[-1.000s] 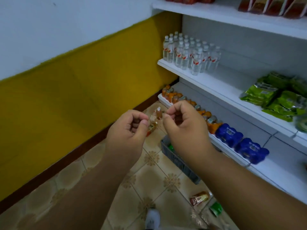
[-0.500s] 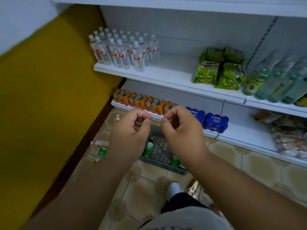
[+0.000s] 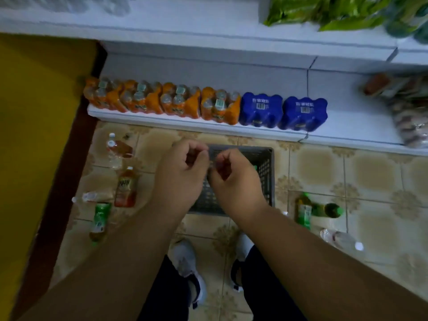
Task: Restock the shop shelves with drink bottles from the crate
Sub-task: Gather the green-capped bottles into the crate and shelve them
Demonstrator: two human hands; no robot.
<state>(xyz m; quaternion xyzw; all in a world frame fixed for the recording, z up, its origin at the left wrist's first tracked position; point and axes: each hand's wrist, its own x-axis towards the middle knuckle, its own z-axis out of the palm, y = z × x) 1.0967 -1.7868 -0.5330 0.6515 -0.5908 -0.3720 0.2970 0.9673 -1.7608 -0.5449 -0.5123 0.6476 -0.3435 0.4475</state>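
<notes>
I look straight down at a grey plastic crate (image 3: 266, 172) on the tiled floor, below the bottom shelf (image 3: 342, 133). My left hand (image 3: 183, 172) and my right hand (image 3: 236, 179) are held close together above the crate, fingers curled, fingertips nearly touching. Nothing shows clearly between them. Loose drink bottles lie around the crate. To its left are a clear water bottle (image 3: 113, 149), a brown tea bottle (image 3: 126, 186) and a green bottle (image 3: 100, 218). To its right lie a green bottle (image 3: 304, 212) and a clear bottle (image 3: 342, 242). My hands hide most of the crate's inside.
The bottom shelf holds several orange drink packs (image 3: 162, 100) and two blue packs (image 3: 282, 112), with bagged goods (image 3: 407, 117) at its right end. A yellow wall (image 3: 34, 135) with a dark skirting runs along the left. My feet (image 3: 190, 262) stand just behind the crate.
The view has tipped down from the shelves to the floor and crate. Both hands stay together in the same curled pose, now over the crate.
</notes>
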